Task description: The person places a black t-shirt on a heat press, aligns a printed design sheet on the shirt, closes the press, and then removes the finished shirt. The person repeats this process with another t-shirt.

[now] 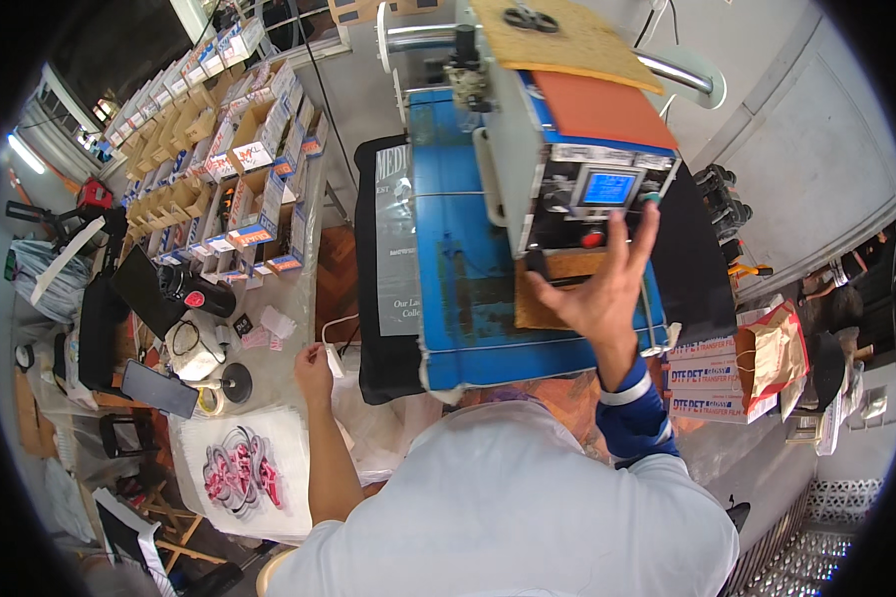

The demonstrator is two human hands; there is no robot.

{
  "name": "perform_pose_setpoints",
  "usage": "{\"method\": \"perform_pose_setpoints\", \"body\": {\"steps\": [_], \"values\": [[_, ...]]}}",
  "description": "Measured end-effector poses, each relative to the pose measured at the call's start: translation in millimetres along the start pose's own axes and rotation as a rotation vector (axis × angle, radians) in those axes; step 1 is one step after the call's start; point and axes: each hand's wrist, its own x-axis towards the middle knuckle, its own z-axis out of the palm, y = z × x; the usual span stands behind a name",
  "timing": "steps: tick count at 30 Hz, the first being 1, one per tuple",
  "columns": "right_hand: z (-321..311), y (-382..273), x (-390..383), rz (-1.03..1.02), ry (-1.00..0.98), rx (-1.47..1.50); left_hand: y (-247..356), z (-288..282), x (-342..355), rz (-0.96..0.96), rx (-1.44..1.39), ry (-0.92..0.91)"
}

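My right hand (615, 284) is open at the front of the heat press's control box (592, 149), fingers spread, fingertips by the blue screen (606, 187) and the green button at its right. A red knob (592, 240) shows beneath the screen. The box stands over a blue platen (448, 328); on top lie an orange pad (602, 104) and a tan board (567, 40) with scissors (530, 20). My left hand (316, 366) is closed at the platen's left, beside a thin white cord and a white strip (333, 360); what it holds is unclear.
A black cloth with clear film (396, 310) lies left of the platen. The left table (299, 279) bears stacked cardboard bins (259, 207), a phone (159, 388) and a tape roll. Printed pink artwork (239, 468) is at lower left. Boxes and a paper bag (772, 358) stand right.
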Motion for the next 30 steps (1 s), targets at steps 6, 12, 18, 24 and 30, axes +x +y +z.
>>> {"method": "perform_pose_setpoints", "body": {"steps": [6, 12, 18, 24, 30], "values": [[29, -48, -1, 0.042, -0.109, -0.013, 6, 1, 12, 0.225, 0.104, -0.019], [43, -77, 1, 0.046, -0.068, 0.066, -10, -46, 4, 0.189, 0.086, 0.036], [49, -93, -2, 0.087, -0.079, 0.096, 50, -76, -10, 0.368, 0.100, 0.190], [35, -102, 1, 0.150, -0.096, 0.190, 204, -90, -71, 0.656, -0.506, -0.996], [-10, -37, -6, -0.068, -0.119, 0.740, 301, 91, -228, 0.422, -0.096, -2.021]]}}
